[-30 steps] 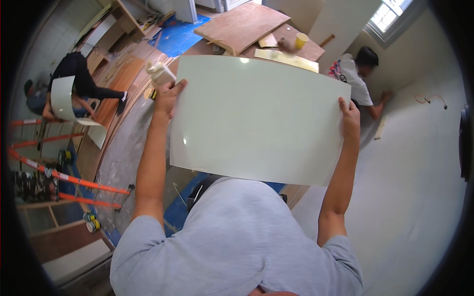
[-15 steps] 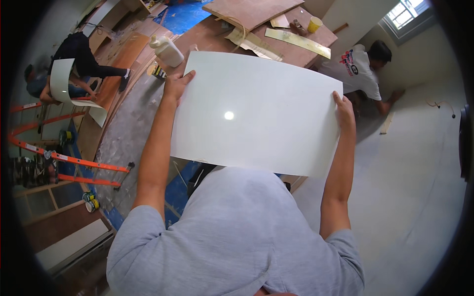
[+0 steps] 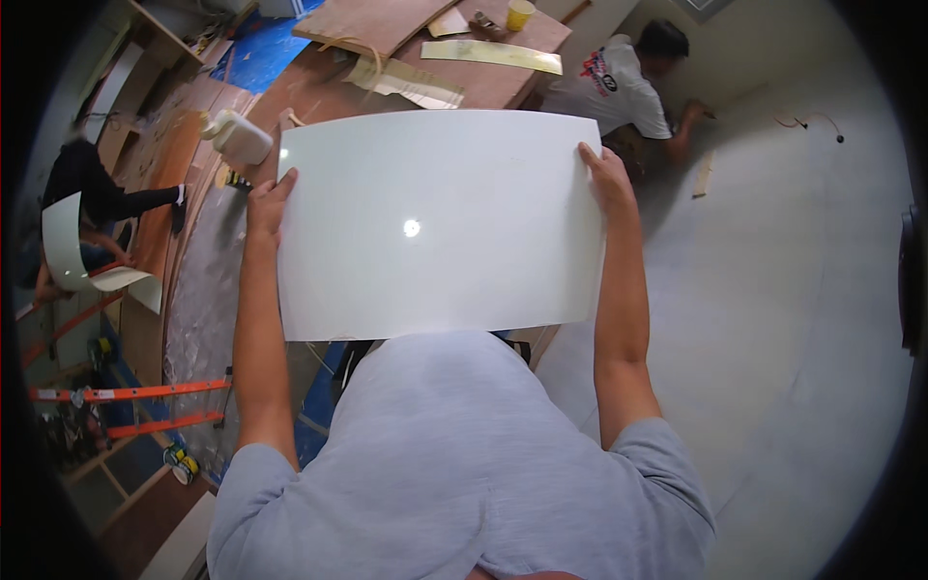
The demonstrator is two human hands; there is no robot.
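A glossy white sheet (image 3: 445,222), thin and slightly bowed, is held out in front of my body. My left hand (image 3: 269,205) grips its left edge, the thumb lying on the face and the fingers hidden behind. On the opposite edge, near the upper right corner, my right hand (image 3: 609,179) clasps it the same way. A lamp's reflection shines on the sheet's face. Its lower edge comes close to my grey shirt. Just beyond the left hand stands a white plastic bottle (image 3: 237,138) on the wood boards.
Wood panels (image 3: 387,29) carry offcut strips (image 3: 493,55) and a yellow cup (image 3: 519,14). One co-worker (image 3: 619,82) crouches by the wall at right. Another person (image 3: 92,184) handles a curved white sheet (image 3: 64,242) at left. An orange ladder (image 3: 135,391) lies near my left arm.
My body and view have turned right, so the surroundings sit further left. The sheet has swung left in the picture and hangs more level. Both hands keep their hold.
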